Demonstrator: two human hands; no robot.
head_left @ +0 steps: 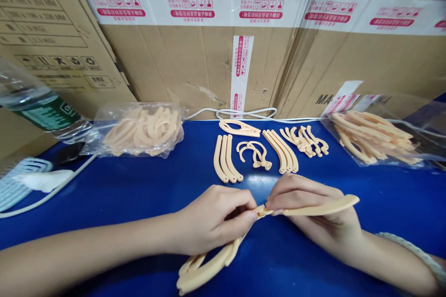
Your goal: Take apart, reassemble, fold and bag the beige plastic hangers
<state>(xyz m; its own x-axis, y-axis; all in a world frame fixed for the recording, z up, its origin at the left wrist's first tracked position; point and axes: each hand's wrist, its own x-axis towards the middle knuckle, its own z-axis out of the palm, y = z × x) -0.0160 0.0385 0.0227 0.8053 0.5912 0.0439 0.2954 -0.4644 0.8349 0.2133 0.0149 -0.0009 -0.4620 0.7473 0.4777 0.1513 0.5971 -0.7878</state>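
My left hand point(223, 220) pinches a beige plastic clothes hanger frame point(204, 277), which slants down toward the table's near edge. In my right hand point(313, 222) is a curved beige hanger arm point(324, 207), its free end pointing right. The two pieces meet between my fingertips; the exact joint is partly hidden. Beyond my hands lie three curved arms point(223, 158), a few hanger hooks point(257, 151), another group of curved arms point(282, 152), several small curved pieces point(304, 140) and a looped frame piece point(239, 127).
A clear bag of beige parts point(142, 132) sits at the back left, another bag point(376, 137) at the back right. Cardboard boxes point(181, 65) wall off the blue table point(139, 181). A water bottle point(45, 106) and white cable point(52, 199) are at left.
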